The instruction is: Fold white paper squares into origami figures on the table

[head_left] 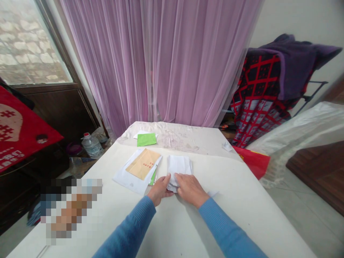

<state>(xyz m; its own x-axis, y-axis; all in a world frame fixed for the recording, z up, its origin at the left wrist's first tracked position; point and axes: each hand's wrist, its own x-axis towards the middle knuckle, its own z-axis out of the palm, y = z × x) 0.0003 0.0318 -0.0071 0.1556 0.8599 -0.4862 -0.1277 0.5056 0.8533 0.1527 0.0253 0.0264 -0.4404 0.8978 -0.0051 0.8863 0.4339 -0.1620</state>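
Note:
A small stack of folded white paper [179, 164] lies in the middle of the white table, its edges slightly uneven. My left hand [160, 190] grips its near left corner, thumb on top and fingers curled beneath. From the right, my right hand [191, 189] closes on the near edge, fingertips pressed on top; its thumb is hidden. Left of the stack, a tan envelope [142, 164] with red print rests on a larger white sheet [122, 176]. A narrow green packet [153, 177] shows partly beside that sheet, close to my left hand.
At the table's [231, 200] far left is a green packet [146, 139] over white paper. A crumpled white scrap [227, 146] lies near the right edge. Purple curtains [188, 64] hang behind. A water bottle [91, 145] stands at left; a pixelated patch covers the table's left side.

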